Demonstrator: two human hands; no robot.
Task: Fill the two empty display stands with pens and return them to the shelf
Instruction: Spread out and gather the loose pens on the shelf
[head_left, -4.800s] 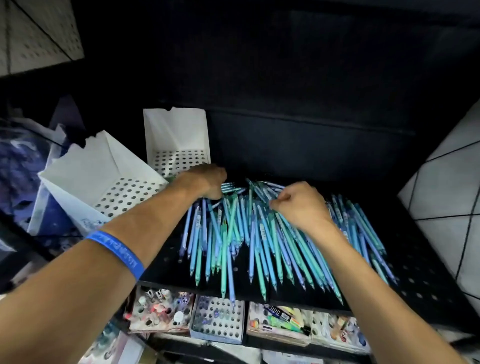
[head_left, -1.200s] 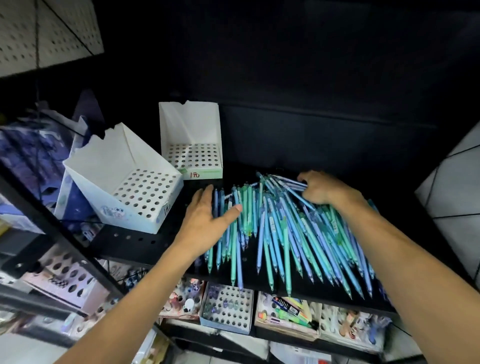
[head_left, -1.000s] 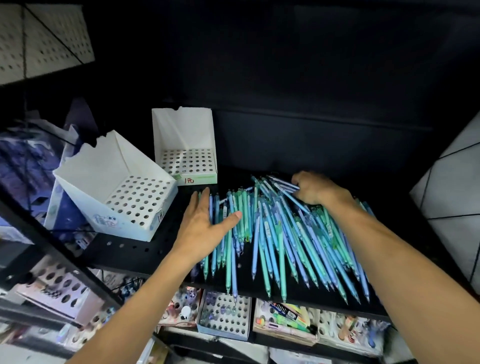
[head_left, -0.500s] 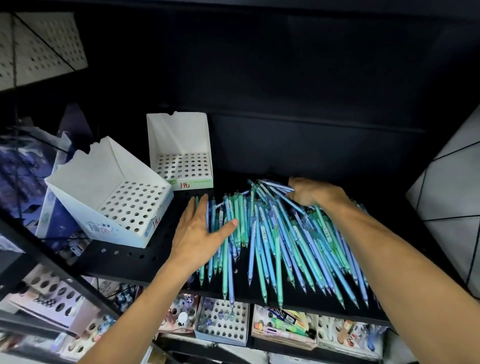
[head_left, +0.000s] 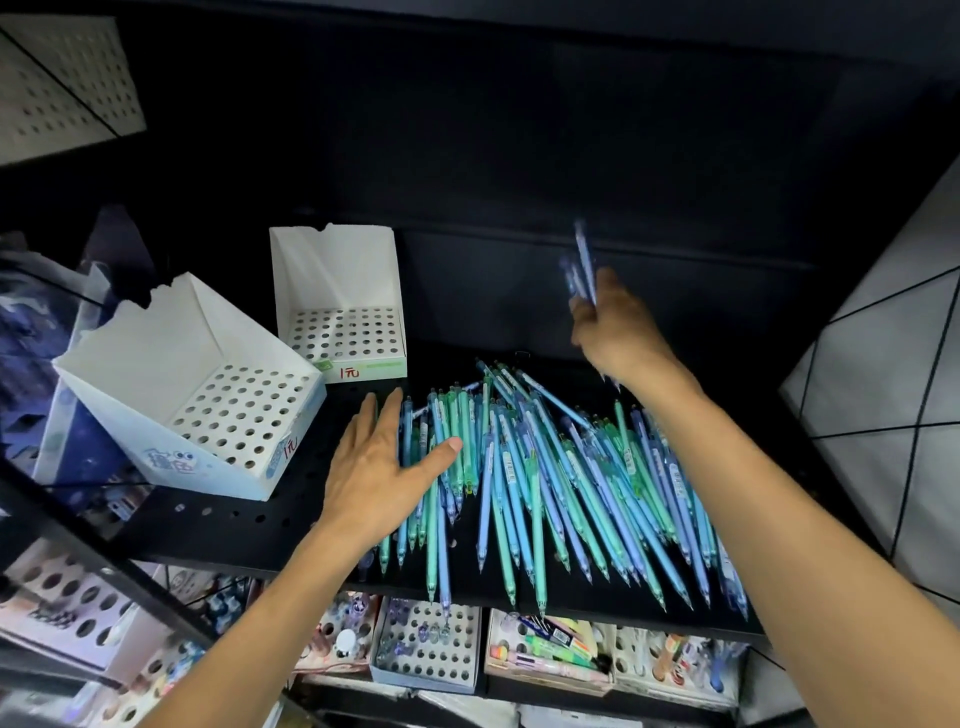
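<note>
Pens (head_left: 583, 270) pinched in right fingers (head_left: 584, 312) — raised.

Black perforated shelf (head_left: 218, 519). Carries: loose heap of blue and green pens (head_left: 545, 467), spread centre to right, some tips overhanging the front edge; white display stand (head_left: 156, 384) at left, angled, holes unfilled; second white display stand (head_left: 337, 296) behind it, near the back, holes unfilled.

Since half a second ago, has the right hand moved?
Yes. The right hand rose off the pen pile, gripping a few pens, up toward the shelf's dark back wall.
</note>
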